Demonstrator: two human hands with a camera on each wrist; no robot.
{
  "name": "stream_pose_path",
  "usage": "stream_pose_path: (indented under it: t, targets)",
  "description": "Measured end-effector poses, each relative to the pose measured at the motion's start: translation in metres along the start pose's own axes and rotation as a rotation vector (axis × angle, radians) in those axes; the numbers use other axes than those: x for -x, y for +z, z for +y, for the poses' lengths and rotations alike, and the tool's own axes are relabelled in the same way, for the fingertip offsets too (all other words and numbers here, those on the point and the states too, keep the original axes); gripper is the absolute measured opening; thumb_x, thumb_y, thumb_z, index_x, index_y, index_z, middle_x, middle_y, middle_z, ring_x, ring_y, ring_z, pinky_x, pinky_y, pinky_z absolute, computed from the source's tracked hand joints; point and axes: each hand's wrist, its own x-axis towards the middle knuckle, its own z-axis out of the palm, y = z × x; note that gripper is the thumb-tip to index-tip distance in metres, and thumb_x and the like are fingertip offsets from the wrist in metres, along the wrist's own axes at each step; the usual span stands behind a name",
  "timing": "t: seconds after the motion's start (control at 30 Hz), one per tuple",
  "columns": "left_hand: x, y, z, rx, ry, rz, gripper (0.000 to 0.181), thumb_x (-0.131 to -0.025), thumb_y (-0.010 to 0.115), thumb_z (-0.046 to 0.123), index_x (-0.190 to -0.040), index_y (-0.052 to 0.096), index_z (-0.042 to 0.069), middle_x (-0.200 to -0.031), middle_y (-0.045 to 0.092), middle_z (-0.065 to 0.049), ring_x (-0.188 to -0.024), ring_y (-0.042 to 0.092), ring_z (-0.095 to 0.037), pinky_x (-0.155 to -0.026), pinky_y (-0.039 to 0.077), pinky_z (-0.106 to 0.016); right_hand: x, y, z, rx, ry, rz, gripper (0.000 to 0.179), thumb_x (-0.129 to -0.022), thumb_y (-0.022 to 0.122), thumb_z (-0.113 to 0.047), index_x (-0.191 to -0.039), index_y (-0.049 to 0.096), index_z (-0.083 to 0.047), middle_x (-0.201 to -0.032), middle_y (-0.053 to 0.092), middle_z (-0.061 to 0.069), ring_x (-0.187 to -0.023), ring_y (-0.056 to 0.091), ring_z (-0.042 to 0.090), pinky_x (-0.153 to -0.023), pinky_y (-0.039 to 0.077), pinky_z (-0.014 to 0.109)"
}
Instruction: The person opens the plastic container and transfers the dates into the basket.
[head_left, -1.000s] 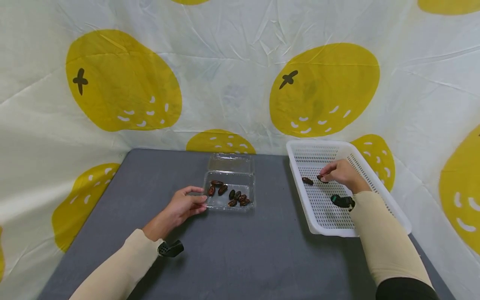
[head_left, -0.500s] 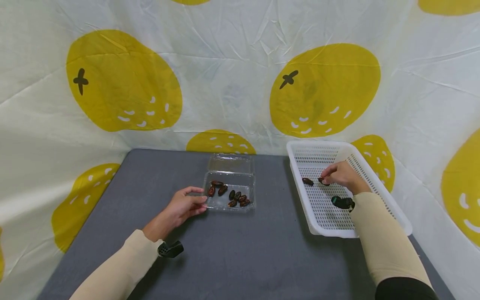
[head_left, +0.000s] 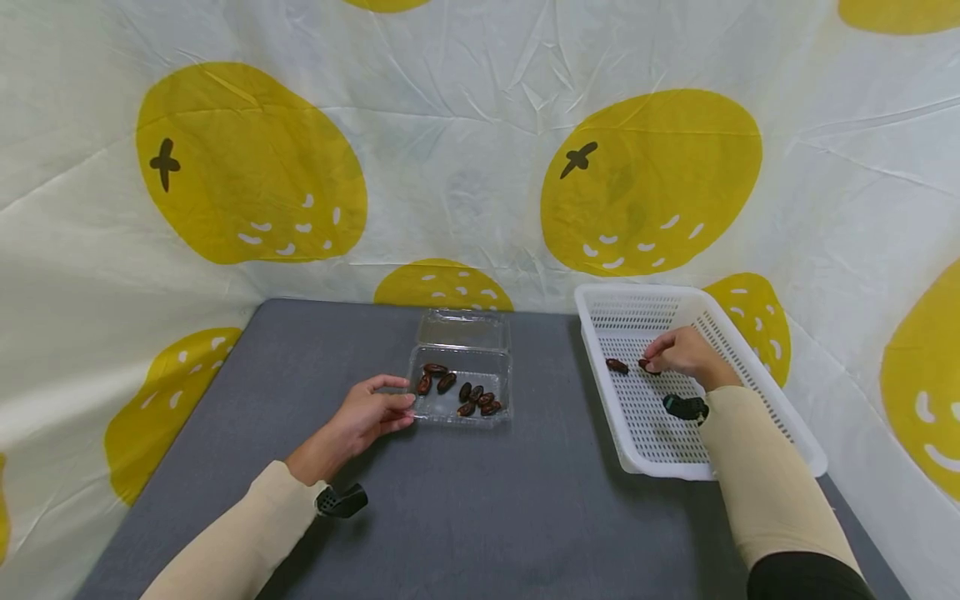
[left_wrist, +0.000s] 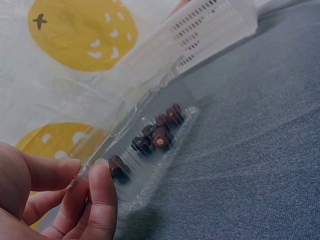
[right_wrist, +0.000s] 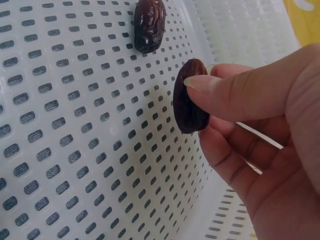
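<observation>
Between thumb and fingertips, my right hand (head_left: 686,354) pinches a dark brown date (right_wrist: 190,97) inside the white perforated basket (head_left: 626,442). A second date (right_wrist: 149,26) lies on the basket floor nearby, to the left of the held one in the head view. My left hand (head_left: 367,412) grips the left rim of a clear plastic clamshell box (head_left: 442,415), thumb and fingers pinching the edge in the left wrist view. The box's lid (head_left: 463,331) stands raised at the back. Several dates (head_left: 477,395) lie in the box, three grouped at the left and the others at the right.
The grey cloth-covered table (head_left: 480,517) runs back to a white curtain (head_left: 457,167) printed with yellow fruit shapes. Box and basket stand apart, with a strip of table between them. A black wrist strap (head_left: 685,407) hangs over the basket floor.
The right hand has shifted very slightly right with the pinched date, still in the basket. The left hand and the box have stayed in place.
</observation>
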Motion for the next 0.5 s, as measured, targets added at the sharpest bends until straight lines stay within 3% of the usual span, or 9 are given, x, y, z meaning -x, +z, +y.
stream_pose_path:
  t: [0.37,0.5]
  targets:
    - [0.0015,0.0009,0.0018,-0.01,-0.005,0.008,0.046,-0.098,0.068,0.001,-0.142,0.052,-0.001,-0.094,0.073,-0.011,-0.069,0.071,-0.015,-0.067,0.063,-0.026,-0.0015,-0.0008,-0.0029,0.046,-0.018,-0.025,0.022,-0.088,0.079,-0.009,-0.108,0.077,0.001,-0.104,0.075,0.018,-0.099,0.061,0.034,-0.092,0.053,0.05]
    - [0.0021,0.0011,0.0022,-0.017,-0.008,0.013,0.046,-0.099,0.068,0.001,-0.142,0.053,0.0,-0.094,0.073,-0.011,-0.07,0.071,-0.015,-0.068,0.064,-0.027,0.0007,-0.001,-0.0079,0.059,-0.054,-0.016,0.023,-0.089,0.078,-0.009,-0.109,0.076,0.004,-0.101,0.076,0.018,-0.095,0.063,0.031,-0.089,0.055,0.045]
